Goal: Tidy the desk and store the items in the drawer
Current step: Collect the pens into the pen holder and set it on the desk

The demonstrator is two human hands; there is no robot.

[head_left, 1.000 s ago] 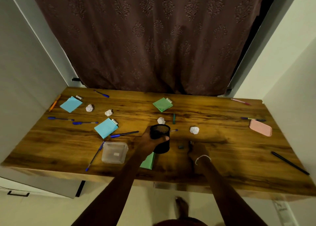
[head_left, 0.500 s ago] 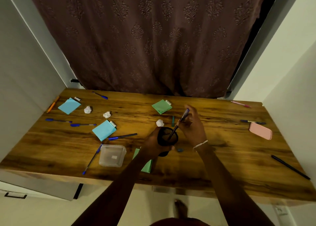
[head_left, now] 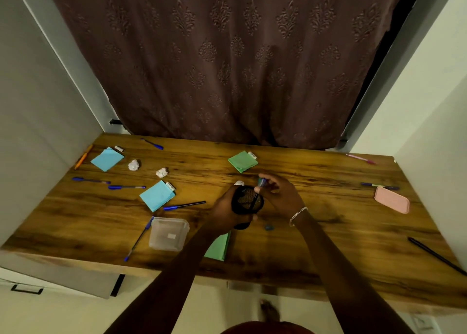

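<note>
Head view, so it's all seen from above: near the middle of the desk [head_left: 316,245], the black mesh pen cup [head_left: 246,201] is gripped round its side by the left hand [head_left: 223,211] and seems to be held tilted just off the wood, while a blue pen [head_left: 254,199] is pinched at its top end by the right hand [head_left: 280,194], tip poked down into the cup. What could go wrong, at a guess: if the cup gets tipped any further the pen could be slid straight back out, and a thin tip might be snagged in the mesh holes if it's shoved. The long blue pen [head_left: 139,239] beside the clear tub [head_left: 168,234] is parked near the front edge, so it could be swept off by a forearm. No open drawer is shown. Materials, left to right: a slim hard orange pencil [head_left: 83,156], flat square blue sticky pads [head_left: 107,158], lumpy crumpled paper balls [head_left: 134,164] that'd be squashed by anything, the frosted rigid tub with rounded corners, a green paper pad [head_left: 242,161], then a smooth pink rounded case [head_left: 391,199] and a thin black pen [head_left: 434,254]. Glossy streaky wood grain is seen on the desk.
</note>
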